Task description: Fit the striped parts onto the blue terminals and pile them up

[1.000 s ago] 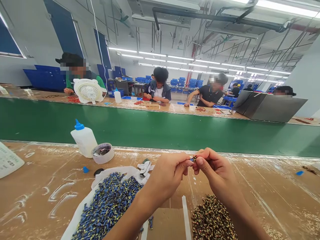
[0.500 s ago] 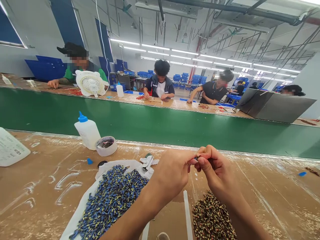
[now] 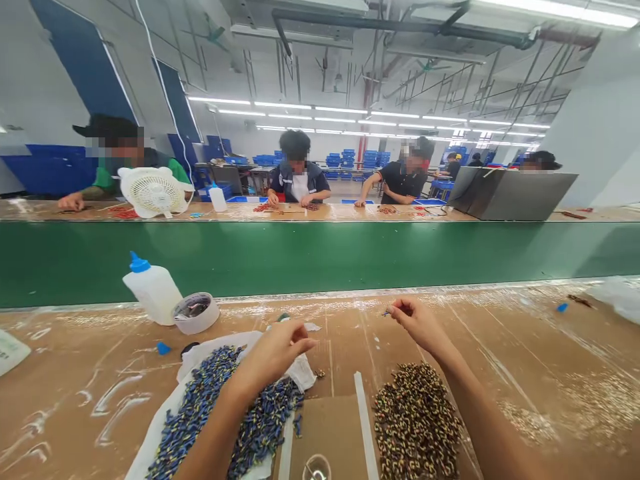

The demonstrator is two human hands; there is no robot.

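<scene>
My right hand (image 3: 417, 327) pinches a small dark-blue piece (image 3: 387, 313) between thumb and fingertips, above the cardboard-covered bench. Below it lies a pile of small brown, yellowish and reddish curled pieces (image 3: 417, 420). My left hand (image 3: 277, 350) is over the right side of a heap of small blue, black and yellow pieces (image 3: 200, 407). Its fingers are curled in toward the thumb; anything between them is hidden. The heap rests on a white sheet (image 3: 157, 427), with a crumpled white cloth (image 3: 303, 373) at its edge. My left forearm covers part of the heap.
A blue-capped bottle (image 3: 155, 293) and a tape roll (image 3: 196, 313) stand at the back left. A small clear cup (image 3: 317, 469) sits at the near edge between white strips. Beyond runs a green belt (image 3: 320, 257); co-workers sit across it, near a white fan (image 3: 153, 192).
My hands were together over the bench; now they are apart, the left moved left and down over the blue heap. The right keeps a small piece. The view has shifted to the right.
</scene>
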